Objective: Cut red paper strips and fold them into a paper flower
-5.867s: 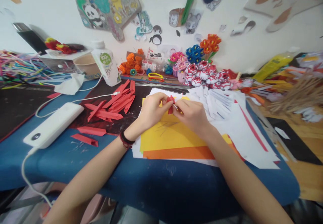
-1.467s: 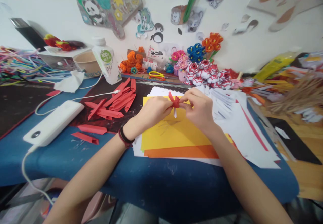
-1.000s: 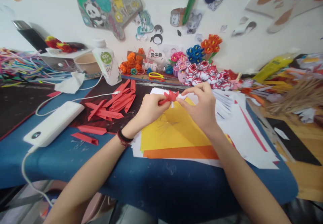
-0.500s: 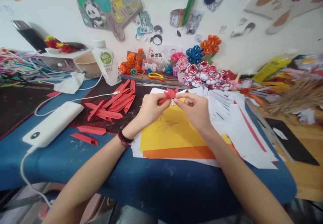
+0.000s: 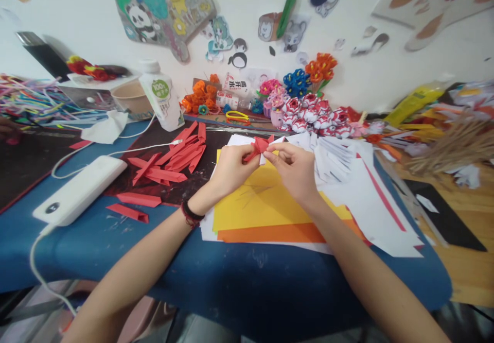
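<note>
A red folded paper piece (image 5: 262, 144) with pointed tips is held between both hands, above a stack of yellow paper (image 5: 266, 199). My left hand (image 5: 236, 167) pinches its left side, with a dark band and a red string on the wrist. On its right side, my right hand (image 5: 295, 167) is closed with thumb and fingertips together at the paper's edge. A small white bit shows just under the red piece. Several folded red paper strips (image 5: 181, 152) lie in a pile to the left of my hands.
A white power bank (image 5: 81, 191) with a cable lies at the left. Behind stand a white bottle (image 5: 162, 98), yellow-handled scissors (image 5: 237, 118) and red-and-white paper flowers (image 5: 309, 114). White sheets (image 5: 380, 209) spread to the right. Another person's hand (image 5: 8, 131) shows at the far left edge.
My right hand has shifted slightly left and its fingers have bent at the red paper. My left hand keeps its pinch. Another person's hand has come into view at the far left.
</note>
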The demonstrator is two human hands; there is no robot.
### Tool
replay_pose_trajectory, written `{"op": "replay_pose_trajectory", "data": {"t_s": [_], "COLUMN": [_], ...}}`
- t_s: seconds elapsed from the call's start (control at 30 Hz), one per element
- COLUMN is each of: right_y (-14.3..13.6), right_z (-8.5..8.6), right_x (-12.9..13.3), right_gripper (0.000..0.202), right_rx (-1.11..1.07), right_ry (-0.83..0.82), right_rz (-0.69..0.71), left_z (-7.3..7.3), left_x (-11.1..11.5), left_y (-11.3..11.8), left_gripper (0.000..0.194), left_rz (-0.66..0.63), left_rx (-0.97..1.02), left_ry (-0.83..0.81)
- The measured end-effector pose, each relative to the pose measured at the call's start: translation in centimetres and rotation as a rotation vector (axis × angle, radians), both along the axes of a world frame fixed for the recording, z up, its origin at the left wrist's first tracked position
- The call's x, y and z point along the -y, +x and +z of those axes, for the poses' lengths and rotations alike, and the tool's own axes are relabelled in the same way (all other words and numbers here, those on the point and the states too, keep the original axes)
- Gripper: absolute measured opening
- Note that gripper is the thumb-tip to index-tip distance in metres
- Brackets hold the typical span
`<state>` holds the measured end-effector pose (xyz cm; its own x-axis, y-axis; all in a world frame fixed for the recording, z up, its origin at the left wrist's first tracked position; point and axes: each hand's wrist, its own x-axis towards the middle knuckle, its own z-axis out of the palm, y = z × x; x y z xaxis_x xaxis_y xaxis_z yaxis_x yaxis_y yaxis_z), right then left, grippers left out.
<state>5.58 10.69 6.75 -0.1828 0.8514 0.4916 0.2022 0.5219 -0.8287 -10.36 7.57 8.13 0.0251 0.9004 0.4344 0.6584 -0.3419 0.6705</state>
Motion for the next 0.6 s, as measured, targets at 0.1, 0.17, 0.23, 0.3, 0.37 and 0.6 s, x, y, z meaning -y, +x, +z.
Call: {"op": "replay_pose_trajectory", "data": {"t_s": [0.1,0.17,0.23,0.3,0.37,0.6], "right_y": [0.13,0.25,0.37,0.47,0.51,0.18], "right_z": [-0.16,-0.29,-0.39,-0.42,-0.41,-0.26], "right_x": [-0.27,-0.51,-0.70,-0.78,-0.78,-0.50], "right_gripper": [0.009,0.009,0.009,0.009,0.012,0.010], "right_rx": [0.054,0.089,0.118,0.127,0.108,0.020], "right_ry": [0.025,0.039,0.059,0.078,0.079,-0.023], "right_rz": [0.020,0.033,0.034,0.029,0.039,0.052], "left_z": [-0.02,-0.12,-0.25,-0.36,-0.42,-0.30], "left_x": [0.11,0.09,-0.01,-0.18,-0.34,-0.22], "left_y": [-0.02,-0.12,-0.26,-0.41,-0.51,-0.26], "left_gripper": [0.029,0.029,0.029,0.029,0.030,0.031], "left_rz": [-0.004,-0.014,-0.028,-0.033,-0.032,-0.040], "left_rx": [-0.030,-0.049,-0.058,-0.058,-0.057,-0.050], "left_ry": [0.018,0.021,0.009,-0.002,0.001,0.013]}}
